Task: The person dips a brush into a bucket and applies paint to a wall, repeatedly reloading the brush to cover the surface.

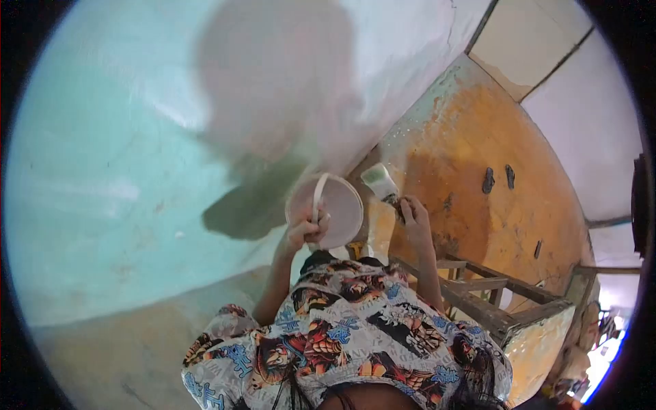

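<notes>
So, head view: I see one person by the pale green wall, hands apart.
Left hand: closed on the bail.
Bucket: at that hand, near the wall. Can't tell how full; if loaded, probably heavy, prone to swing. Hold mid-bail, steady the rim.
Right hand: fingers clamped on the brush's grip end.
Brush: right of the bucket, head angled away from the hand. Likely light; soft bristles, stiff grip, slippery if wet. Hold below the bristles.
Nearby: wooden frame, sandals on the floor.
</notes>
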`<state>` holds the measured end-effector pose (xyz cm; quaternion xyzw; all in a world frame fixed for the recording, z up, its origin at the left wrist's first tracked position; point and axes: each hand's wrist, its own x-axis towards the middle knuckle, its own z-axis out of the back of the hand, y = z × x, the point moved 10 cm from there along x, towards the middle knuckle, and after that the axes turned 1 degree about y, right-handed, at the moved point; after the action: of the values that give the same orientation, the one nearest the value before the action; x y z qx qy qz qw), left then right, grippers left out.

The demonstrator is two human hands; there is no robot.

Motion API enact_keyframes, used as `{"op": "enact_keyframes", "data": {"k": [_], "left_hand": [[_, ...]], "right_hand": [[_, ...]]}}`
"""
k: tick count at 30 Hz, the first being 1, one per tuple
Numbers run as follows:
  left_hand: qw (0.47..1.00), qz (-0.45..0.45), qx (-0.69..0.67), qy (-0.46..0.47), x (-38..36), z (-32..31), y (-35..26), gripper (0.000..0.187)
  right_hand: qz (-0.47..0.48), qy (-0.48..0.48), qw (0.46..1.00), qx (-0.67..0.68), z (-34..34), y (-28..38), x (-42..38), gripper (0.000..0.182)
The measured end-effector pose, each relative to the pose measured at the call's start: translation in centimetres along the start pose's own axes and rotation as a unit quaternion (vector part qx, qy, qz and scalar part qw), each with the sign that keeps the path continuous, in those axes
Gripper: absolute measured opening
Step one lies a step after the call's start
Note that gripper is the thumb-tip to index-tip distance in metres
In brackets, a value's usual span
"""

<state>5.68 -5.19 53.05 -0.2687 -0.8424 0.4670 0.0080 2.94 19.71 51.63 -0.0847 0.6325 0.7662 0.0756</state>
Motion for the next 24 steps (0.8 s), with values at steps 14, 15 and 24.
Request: {"op": "enact_keyframes", "data": {"k": [14, 15, 24], "left_hand": [[0.985, -0.161, 0.065, 0.022, -1.1, -6.7, -8.1, 0.047], [0.984, -0.165, 0.07, 0.021, -1.0, -6.7, -8.4, 0.047], [0.979, -0.186, 0.046, 0.068, 0.5, -6.7, -8.8, 0.046]], "right_hand": [[0.365, 0.206, 0.806, -0.419, -3.7, 20.3, -1.9, 0.018], [0.413, 0.183, 0.771, -0.448, -5.1, 20.3, -1.8, 0.017], [0.48, 0.294, 0.56, -0.607, -16.1, 17.0, -1.9, 0.004]]}}
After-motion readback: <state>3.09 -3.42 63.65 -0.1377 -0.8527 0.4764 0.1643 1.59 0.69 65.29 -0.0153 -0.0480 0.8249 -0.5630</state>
